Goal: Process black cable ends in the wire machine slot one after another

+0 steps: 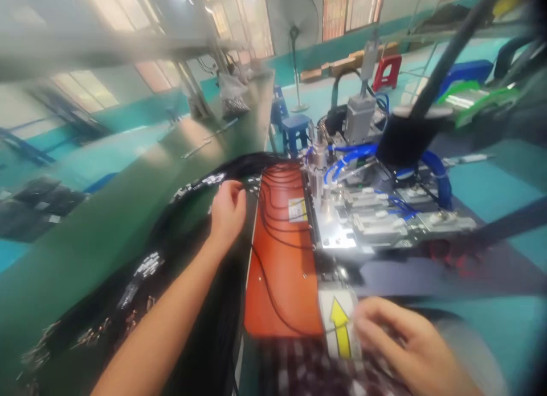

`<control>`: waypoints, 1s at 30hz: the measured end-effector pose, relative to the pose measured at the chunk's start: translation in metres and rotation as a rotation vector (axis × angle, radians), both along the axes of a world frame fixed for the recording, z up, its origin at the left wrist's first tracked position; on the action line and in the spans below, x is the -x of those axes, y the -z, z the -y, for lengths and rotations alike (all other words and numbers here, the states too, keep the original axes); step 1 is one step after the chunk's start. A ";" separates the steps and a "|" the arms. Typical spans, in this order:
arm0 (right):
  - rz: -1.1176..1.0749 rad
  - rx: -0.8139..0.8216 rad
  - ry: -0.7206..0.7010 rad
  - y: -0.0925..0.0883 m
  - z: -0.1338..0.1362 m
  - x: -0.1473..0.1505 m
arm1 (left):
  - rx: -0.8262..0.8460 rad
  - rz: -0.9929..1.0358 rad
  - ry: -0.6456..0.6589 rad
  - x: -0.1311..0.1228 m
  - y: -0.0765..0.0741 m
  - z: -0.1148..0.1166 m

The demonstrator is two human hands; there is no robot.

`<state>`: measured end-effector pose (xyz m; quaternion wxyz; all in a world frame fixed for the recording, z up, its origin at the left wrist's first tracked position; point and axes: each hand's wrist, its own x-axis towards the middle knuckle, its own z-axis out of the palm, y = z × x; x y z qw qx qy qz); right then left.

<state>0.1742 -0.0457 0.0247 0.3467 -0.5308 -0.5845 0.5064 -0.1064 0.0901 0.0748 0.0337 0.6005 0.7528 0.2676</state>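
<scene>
My left hand is over the left edge of an orange-red board, next to a bundle of black cables with pale connectors. Its fingers are curled; what they hold, if anything, is hidden. Low on the right, my right hand pinches a thin black cable beside a yellow arrow label. That cable loops across the board to its left edge. Several more thin cables cross the board's upper part toward the metal machine.
A green table on the left bears more cable bundles, connectors and a plastic bag of small parts. Blue air tubes and dark bars stand over the machine on the right. Beyond are a blue stool and a fan.
</scene>
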 end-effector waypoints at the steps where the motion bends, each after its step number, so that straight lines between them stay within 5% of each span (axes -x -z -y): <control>1: 0.011 0.011 -0.017 -0.003 -0.002 -0.002 | 0.024 0.038 0.097 -0.022 -0.002 0.022; 4: 0.021 0.008 0.012 -0.007 -0.007 -0.004 | 0.283 0.385 0.651 -0.080 -0.003 0.088; 6: 0.011 -0.003 0.047 -0.006 -0.009 -0.004 | 0.510 0.595 0.734 -0.103 0.004 0.117; 9: -0.053 0.019 0.058 -0.003 -0.007 -0.007 | 0.560 0.850 0.625 -0.113 0.020 0.129; 14: -0.069 0.023 0.100 -0.002 -0.006 -0.009 | 0.623 1.119 0.461 -0.107 0.031 0.119; 30: -0.011 -0.056 0.085 -0.001 -0.014 0.004 | 0.634 1.343 0.439 -0.101 0.035 0.120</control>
